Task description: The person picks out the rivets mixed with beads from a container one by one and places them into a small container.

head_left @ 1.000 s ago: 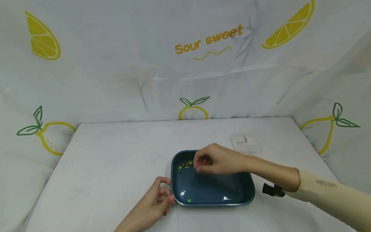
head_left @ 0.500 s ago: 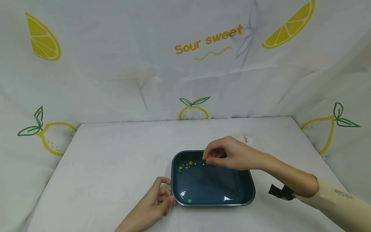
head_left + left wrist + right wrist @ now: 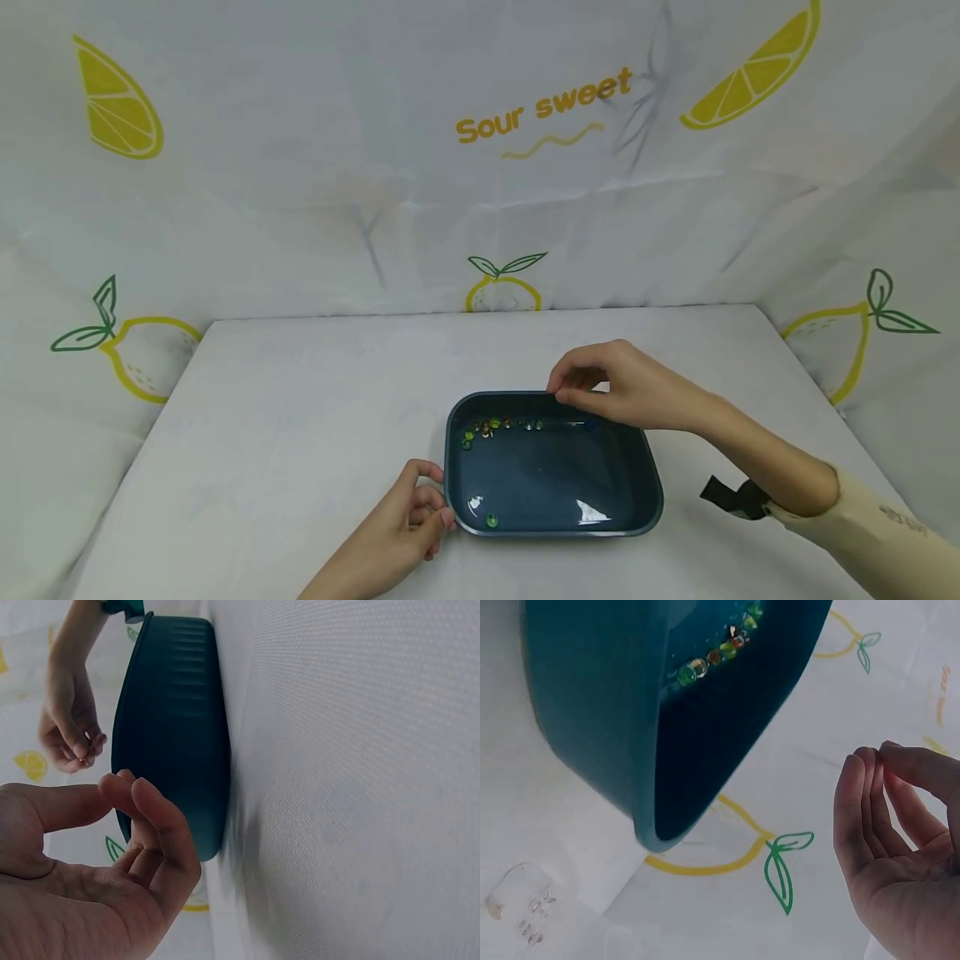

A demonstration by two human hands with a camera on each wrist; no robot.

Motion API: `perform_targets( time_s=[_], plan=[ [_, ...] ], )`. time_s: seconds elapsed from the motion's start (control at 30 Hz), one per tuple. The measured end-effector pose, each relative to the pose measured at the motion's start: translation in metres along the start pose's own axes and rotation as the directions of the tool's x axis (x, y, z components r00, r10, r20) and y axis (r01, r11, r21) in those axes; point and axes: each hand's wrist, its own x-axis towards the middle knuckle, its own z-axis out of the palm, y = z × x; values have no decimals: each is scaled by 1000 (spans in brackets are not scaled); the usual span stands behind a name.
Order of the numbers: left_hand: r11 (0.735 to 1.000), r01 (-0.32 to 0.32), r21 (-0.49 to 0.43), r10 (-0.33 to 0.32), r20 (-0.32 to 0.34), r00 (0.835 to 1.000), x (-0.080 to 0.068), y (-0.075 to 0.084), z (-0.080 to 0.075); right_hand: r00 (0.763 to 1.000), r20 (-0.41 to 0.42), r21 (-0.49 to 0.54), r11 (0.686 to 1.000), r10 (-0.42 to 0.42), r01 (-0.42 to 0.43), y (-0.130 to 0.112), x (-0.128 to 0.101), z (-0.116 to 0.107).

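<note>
The work appears to be well under way: a row of small coloured beads (image 3: 487, 427) is lying inside the blue tray (image 3: 553, 532) along its far wall, and 1 green bead (image 3: 491, 521) is sitting alone near the tray's front left corner. The tray is standing on the worktop (image 3: 300, 417), near its middle. The right hand (image 3: 622, 387) is hovering over the far rim with its fingertips pressed together; whether it is carrying a bead cannot be told. The left hand (image 3: 401, 529) is resting loosely curled against the tray's near left corner, gripping nothing. A clear bag (image 3: 517, 907) beside the tray is showing only a few small pieces, so little seems left. Counted: 1 tray, 1 bag, 2 hands and roughly 10 beads, too small for an exact count.
</note>
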Motion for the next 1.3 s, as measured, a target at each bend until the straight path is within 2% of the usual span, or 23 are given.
perform_targets(
  time_s=[0.2,0.47,0.63,1.13,1.3],
  plan=[
    [1000,12,-4,-12,-2,1000,0,0,0,997,-45,-16,998,59,-60,5,-7,-8],
    [1000,4,-11,-4,0,1000,1,-3,0,988,-142,-56,996,59,-68,12,-16,-20],
    [1000,3,-10,-3,0,1000,1,-3,0,976,-200,-105,989,84,-106,19,-23,-29],
    [1000,5,-3,-5,-1,1000,0,-2,0,943,-309,-183,965,123,-186,51,-38,-50],
    [1000,-3,2,3,2,1000,1,-1,-1,938,-319,-203,957,135,-207,61,-43,-55]
  ],
)
